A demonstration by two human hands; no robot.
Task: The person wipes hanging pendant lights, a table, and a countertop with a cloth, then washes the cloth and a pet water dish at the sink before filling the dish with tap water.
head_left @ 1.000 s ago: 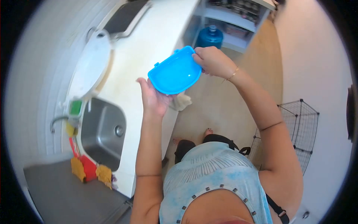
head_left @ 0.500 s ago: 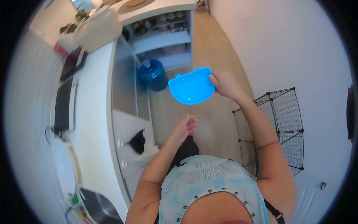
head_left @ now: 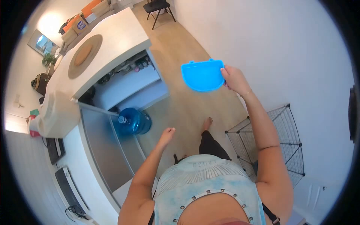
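My right hand (head_left: 235, 80) grips a bright blue plastic bin (head_left: 203, 77) by its right side, thumb at the rim. The bin is half-round, with two small tabs along its straight far edge, and it hangs in the air above the wooden floor. Lower and to the left, my left hand (head_left: 166, 137) is held in front of my body with its fingers curled in. Nothing shows in that hand, and it is apart from the bin. The nearest thing to it is a large blue water jug (head_left: 135, 121) on the floor.
A white counter (head_left: 123, 32) with a round mat (head_left: 85, 56) and open shelves (head_left: 129, 88) curves along the left. A black wire pen (head_left: 270, 135) stands at the right wall. Farther off is a black folding chair (head_left: 156, 6).
My view has turned and moved forward, so the counter end and chair show more. The bin stays in my right hand. My left hand's fingers have curled in, and one foot has stepped ahead.
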